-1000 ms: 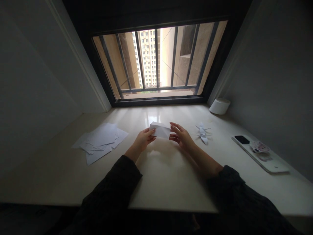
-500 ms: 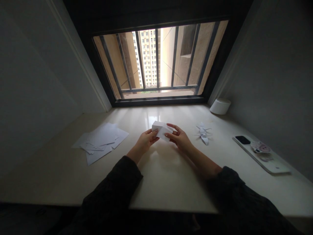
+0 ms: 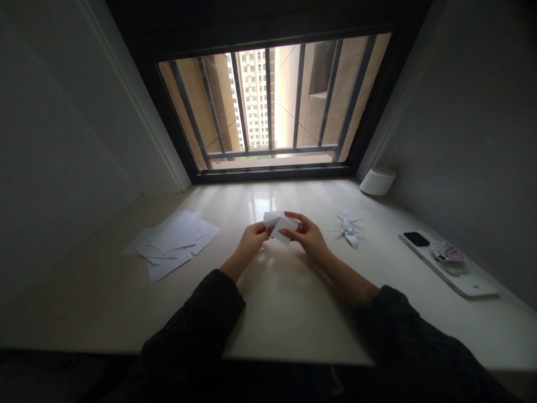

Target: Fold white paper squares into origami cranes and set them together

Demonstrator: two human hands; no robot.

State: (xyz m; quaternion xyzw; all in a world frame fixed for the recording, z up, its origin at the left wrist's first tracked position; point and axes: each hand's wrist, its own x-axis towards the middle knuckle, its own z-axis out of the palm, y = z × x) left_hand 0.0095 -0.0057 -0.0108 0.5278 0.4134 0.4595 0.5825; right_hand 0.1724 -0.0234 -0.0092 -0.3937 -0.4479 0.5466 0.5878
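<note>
Above the middle of the windowsill [image 3: 289,313], the right hand [image 3: 309,234] grips a folded paper [image 3: 282,222] between thumb and fingers. The left hand [image 3: 250,239] touches its left side; its fingertips are partly hidden, so their grip is unclear. Loose sheets [image 3: 174,235] lie left, a paper figure [image 3: 348,228] right.

A barred window [image 3: 287,101] throws daylight onto the pale counter [image 3: 293,319] between dim walls [image 3: 470,123].

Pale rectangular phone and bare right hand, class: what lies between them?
In the head view, small folded white paper shapes with thin points lie between the right hand and the phone.
</note>
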